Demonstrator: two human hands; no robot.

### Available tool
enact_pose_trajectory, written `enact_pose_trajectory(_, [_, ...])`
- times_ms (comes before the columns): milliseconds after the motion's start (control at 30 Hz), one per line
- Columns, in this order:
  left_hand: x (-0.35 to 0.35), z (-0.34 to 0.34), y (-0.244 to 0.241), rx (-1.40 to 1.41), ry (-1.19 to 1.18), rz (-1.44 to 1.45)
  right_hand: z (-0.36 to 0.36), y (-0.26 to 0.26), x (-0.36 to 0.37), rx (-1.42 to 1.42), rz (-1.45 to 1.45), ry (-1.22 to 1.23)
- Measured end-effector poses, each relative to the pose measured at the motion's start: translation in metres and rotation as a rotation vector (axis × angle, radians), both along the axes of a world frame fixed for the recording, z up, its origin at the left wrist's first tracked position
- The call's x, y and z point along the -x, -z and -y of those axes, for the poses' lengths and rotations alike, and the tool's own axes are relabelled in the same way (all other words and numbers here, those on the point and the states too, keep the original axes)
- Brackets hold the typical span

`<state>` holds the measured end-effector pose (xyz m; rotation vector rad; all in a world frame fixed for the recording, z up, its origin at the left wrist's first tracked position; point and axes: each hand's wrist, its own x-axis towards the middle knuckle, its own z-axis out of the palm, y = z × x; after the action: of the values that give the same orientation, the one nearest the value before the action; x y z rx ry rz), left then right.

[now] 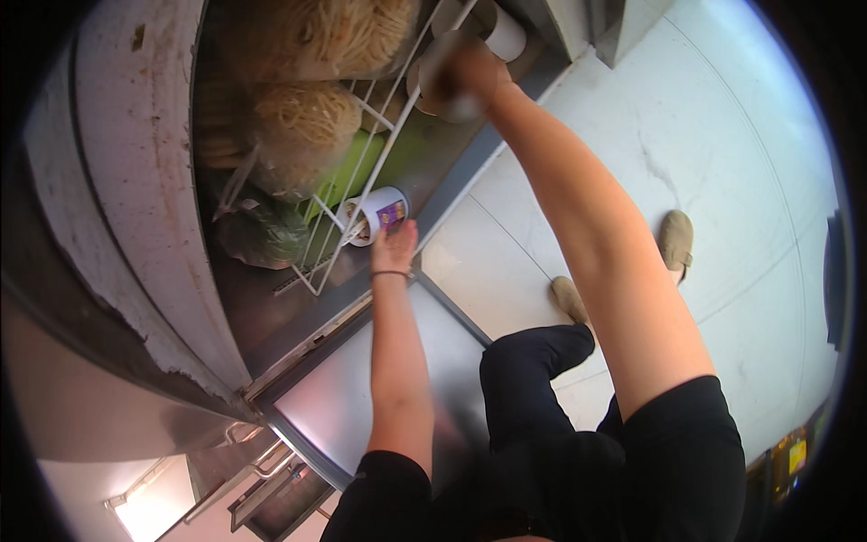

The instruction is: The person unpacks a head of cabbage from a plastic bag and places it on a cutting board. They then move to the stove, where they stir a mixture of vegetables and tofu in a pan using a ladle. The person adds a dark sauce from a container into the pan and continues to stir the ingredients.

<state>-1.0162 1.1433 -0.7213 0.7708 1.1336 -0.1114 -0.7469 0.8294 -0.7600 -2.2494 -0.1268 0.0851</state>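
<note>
My left hand (396, 247) touches the side of a white tub with a purple label (383, 215), which lies on its side below the wire shelf in an open metal cabinet. Whether its fingers grip the tub is unclear. Higher up, my right hand (471, 71) is blurred at a round pale container (433, 85), and its fingers cannot be made out. Another white cylindrical container (504, 34) is just beyond it. On the white wire shelf (379, 162) rest clear bags of noodles (308, 112) and a bag with dark green contents (261, 234).
A green container (355, 166) shows beneath the wire shelf. The open metal door (406, 339) stands below the cabinet's grey front edge (460, 166). My shoes (676, 244) are on the pale tiled floor (731, 169).
</note>
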Motion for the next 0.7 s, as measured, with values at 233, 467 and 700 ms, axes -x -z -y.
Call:
enact_pose_trajectory(233, [0.068, 0.125, -0.053, -0.160, 0.248, -0.205, 0.066, -0.066, 0.109, -0.101, -0.203, 0.007])
enact_pose_trajectory(467, [0.127, 0.216, -0.142, -0.197, 0.788, -0.346, 0.356, -0.002, 0.377, 0.258, -0.717, 0.421])
enact_pose_trajectory(700, [0.172, 0.281, -0.242, -0.417, 1.131, -0.402, 0.611, -0.134, 0.741, 0.808, -0.937, 0.553])
